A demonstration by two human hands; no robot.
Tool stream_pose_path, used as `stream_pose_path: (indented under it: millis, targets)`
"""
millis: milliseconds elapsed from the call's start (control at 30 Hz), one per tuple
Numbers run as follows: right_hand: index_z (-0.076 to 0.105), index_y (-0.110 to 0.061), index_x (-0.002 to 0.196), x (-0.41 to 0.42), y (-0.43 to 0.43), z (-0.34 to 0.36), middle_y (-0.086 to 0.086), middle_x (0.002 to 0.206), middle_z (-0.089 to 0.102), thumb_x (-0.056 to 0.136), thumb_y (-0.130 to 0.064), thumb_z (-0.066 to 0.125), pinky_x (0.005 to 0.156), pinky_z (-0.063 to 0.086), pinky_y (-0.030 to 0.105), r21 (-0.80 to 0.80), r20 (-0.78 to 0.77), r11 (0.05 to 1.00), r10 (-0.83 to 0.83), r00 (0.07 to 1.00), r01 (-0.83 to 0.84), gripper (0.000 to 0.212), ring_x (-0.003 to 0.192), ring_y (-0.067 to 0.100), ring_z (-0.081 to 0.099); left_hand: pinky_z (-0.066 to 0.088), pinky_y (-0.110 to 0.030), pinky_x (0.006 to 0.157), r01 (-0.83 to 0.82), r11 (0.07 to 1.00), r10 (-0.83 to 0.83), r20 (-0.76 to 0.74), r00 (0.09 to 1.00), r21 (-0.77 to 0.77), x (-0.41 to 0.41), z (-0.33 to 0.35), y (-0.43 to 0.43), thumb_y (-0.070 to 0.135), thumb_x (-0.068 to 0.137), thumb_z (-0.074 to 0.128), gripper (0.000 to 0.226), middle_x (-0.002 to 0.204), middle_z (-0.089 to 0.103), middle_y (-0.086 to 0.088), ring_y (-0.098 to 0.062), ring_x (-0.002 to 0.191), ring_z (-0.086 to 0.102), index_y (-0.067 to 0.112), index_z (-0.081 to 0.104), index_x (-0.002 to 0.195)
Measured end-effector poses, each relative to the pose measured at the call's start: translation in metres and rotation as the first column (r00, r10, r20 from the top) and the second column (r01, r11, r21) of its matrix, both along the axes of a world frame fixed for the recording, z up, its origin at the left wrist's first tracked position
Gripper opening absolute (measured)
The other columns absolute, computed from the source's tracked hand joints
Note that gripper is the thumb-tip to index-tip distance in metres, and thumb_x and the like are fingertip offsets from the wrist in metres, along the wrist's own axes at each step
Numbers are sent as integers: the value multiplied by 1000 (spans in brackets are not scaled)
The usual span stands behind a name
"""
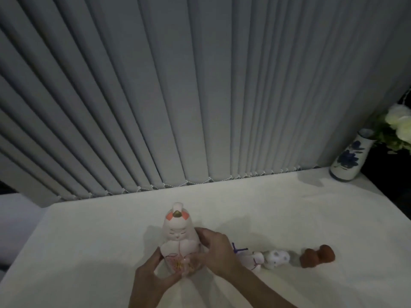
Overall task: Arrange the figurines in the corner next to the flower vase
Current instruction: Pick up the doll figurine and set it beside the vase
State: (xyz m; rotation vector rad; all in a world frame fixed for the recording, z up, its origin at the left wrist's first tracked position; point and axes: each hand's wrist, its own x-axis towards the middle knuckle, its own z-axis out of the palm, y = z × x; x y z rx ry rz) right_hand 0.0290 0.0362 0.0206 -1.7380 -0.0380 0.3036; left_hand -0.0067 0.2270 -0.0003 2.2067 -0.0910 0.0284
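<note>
A tall white doll figurine [178, 234] with orange marks on its head and a pink flower on its robe stands upright near the front middle of the white table [89, 241]. My left hand [153, 274] cups its base from the left and my right hand [213, 250] holds its right side. To the right lie a small white figurine with purple cord [251, 258], a white spotted figurine [277, 258] and a brown figurine [317, 255]. The blue-and-white flower vase [349, 158] stands in the far right corner, holding white flowers [398, 123].
Grey vertical blinds [178, 96] hang along the back edge of the table. The table's right edge drops into darkness beside the vase. A bare stretch of white cloth lies between the small figurines and the vase.
</note>
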Motion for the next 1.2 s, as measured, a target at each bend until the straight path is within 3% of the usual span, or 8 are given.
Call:
stream_pose_path:
  millis: [100, 233, 333, 500, 733, 867, 1000, 1200]
  targets:
    - [64, -14, 113, 13, 2, 22, 6, 111, 72, 57, -6, 83, 93, 54, 30, 55, 57, 998, 8, 998, -11, 60, 104, 17, 66, 38, 13, 71, -19, 999, 17, 45, 999, 45, 13, 29, 2, 31, 43, 86, 67, 85, 56, 57, 37, 80, 50, 37, 65, 107]
    - [64, -12, 113, 51, -58, 53, 8, 110, 71, 56, -3, 85, 93, 53, 29, 121, 100, 990, -83, 991, 71, 61, 104, 18, 66, 40, 10, 68, -22, 996, 13, 95, 995, 86, 70, 58, -55, 23, 49, 94, 67, 90, 64, 36, 15, 87, 58, 31, 65, 109]
    - [65, -13, 110, 77, -127, 68, 7, 107, 72, 55, -4, 86, 90, 55, 26, 89, 133, 987, -145, 980, 133, 60, 98, 13, 68, 50, -13, 74, 71, 994, -81, 127, 989, 80, 112, 69, -122, 26, 54, 90, 67, 100, 69, 17, 3, 91, 63, 21, 64, 115]
    - [60, -11, 117, 108, -244, 78, -3, 105, 67, 58, -1, 84, 77, 51, 4, 22, 129, 971, -239, 962, 238, 65, 91, 1, 66, 47, -3, 72, 221, 975, -220, 144, 965, 9, 169, 65, -243, 27, 56, 90, 67, 97, 70, 12, 6, 89, 61, 20, 62, 116]
    - [57, -5, 121, 136, -360, 52, -8, 102, 67, 63, 10, 77, 71, 54, 8, 16, 69, 929, -369, 927, 369, 63, 88, 0, 69, 53, -16, 77, 350, 933, -345, 77, 936, -83, 224, 29, -369, 35, 54, 88, 70, 96, 72, 11, -1, 88, 67, 23, 61, 118]
    - [57, -5, 119, 153, -393, 32, 6, 112, 65, 65, 15, 73, 74, 56, 12, 10, 24, 924, -383, 923, 383, 59, 92, 10, 67, 48, -1, 67, 359, 927, -360, 6, 933, -108, 241, 7, -404, 49, 50, 83, 74, 90, 70, 21, 22, 81, 61, 27, 61, 117]
    - [55, -5, 113, 163, -410, 14, 8, 111, 60, 68, 25, 63, 60, 54, 9, 65, -52, 929, -362, 931, 365, 54, 71, -5, 69, 53, -19, 66, 325, 942, -330, -52, 942, -84, 251, -11, -418, 59, 45, 78, 71, 85, 74, 13, 0, 81, 67, 28, 64, 107]
    - [52, 9, 120, 167, -417, 1, 23, 123, 58, 72, 23, 61, 69, 58, 15, 114, -86, 924, -356, 931, 364, 50, 106, 30, 62, 60, -35, 69, 316, 948, -317, -49, 947, -30, 254, -17, -425, 62, 44, 74, 72, 88, 76, 7, -9, 81, 69, 31, 62, 107]
